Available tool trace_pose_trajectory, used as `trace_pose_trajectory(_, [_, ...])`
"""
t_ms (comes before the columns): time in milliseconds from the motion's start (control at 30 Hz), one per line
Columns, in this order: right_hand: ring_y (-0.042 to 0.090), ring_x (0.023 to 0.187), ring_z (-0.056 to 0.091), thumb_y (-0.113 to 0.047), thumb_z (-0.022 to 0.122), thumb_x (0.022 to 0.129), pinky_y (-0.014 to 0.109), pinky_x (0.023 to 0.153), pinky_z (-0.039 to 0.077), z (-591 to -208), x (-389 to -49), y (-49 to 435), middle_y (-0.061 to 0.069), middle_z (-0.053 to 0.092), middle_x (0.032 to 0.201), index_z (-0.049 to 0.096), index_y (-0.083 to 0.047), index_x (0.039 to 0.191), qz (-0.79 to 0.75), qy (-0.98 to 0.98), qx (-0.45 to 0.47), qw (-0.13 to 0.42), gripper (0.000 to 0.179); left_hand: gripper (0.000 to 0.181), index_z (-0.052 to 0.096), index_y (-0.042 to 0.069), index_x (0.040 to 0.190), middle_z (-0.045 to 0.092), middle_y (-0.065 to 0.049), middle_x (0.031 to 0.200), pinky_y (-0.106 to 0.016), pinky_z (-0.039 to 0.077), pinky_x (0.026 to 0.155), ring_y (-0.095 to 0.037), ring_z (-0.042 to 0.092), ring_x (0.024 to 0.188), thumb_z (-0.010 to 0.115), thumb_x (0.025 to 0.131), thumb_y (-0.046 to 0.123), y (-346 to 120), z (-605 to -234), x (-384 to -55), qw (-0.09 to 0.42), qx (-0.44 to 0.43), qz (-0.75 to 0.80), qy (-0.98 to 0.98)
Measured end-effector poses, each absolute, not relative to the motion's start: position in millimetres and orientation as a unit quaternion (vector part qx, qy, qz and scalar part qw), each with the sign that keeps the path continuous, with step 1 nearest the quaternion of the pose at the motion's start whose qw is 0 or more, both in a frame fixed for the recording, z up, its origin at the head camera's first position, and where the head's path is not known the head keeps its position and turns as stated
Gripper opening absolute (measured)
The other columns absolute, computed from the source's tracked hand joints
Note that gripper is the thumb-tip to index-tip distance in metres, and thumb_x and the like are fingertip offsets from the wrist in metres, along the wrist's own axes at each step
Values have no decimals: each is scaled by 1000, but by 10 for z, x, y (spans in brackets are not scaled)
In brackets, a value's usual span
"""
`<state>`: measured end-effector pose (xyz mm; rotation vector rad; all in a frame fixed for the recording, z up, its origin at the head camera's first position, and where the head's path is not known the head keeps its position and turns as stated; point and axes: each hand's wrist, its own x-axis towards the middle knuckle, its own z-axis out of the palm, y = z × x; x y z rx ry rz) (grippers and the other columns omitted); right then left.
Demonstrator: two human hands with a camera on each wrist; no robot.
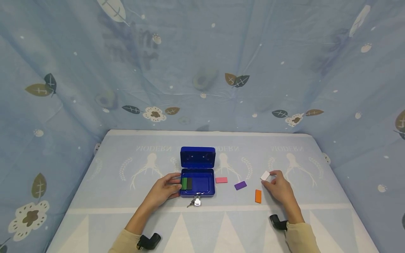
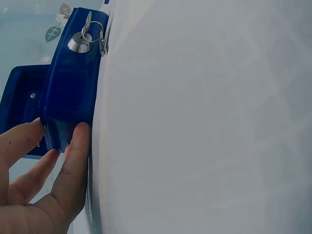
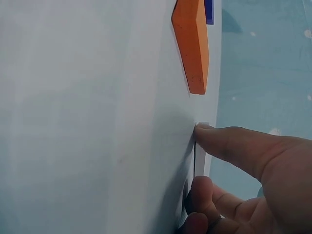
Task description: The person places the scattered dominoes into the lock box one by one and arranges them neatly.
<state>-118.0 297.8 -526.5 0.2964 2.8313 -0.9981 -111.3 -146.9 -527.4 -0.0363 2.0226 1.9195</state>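
While the white block [image 1: 265, 175] is at the right of the table [image 1: 240, 225], pinched between the right hand's [image 1: 280, 187] thumb and fingers, the hold looks shallow; a fingertip slip could drop it. Whether it clears the surface, I cannot tell. The orange block [image 1: 258, 196] lies nearer and left, where a low sweep could knock it. The right forearm slants far and left. Farther left, the left hand [image 1: 162, 189] grips the open blue box [image 1: 203, 182] by its left wall, thumb at the rim; a hard push could shift it.
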Motion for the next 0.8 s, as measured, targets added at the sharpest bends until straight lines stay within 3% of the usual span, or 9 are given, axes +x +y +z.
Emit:
trace_pose_trajectory(367, [23, 69, 50, -22, 70, 93, 31, 58, 40, -5222, -1187, 2898, 11, 55, 84, 42, 4, 133, -355, 929, 89, 60, 55, 51, 52, 2, 142, 60, -22, 125, -40, 60, 83, -30, 66, 106, 69, 93, 4, -1455, -5316, -1132, 172, -23, 675, 717])
trace_pose_trajectory(800, [19, 66, 52, -24, 73, 92, 31, 58, 43, -5130, -1162, 2629, 7, 58, 84, 47, 0, 132, -372, 925, 44, 57, 53, 50, 53, 0, 141, 59, -24, 126, -39, 60, 81, -30, 66, 105, 69, 94, 4, -1463, -5311, -1127, 171, -21, 672, 720])
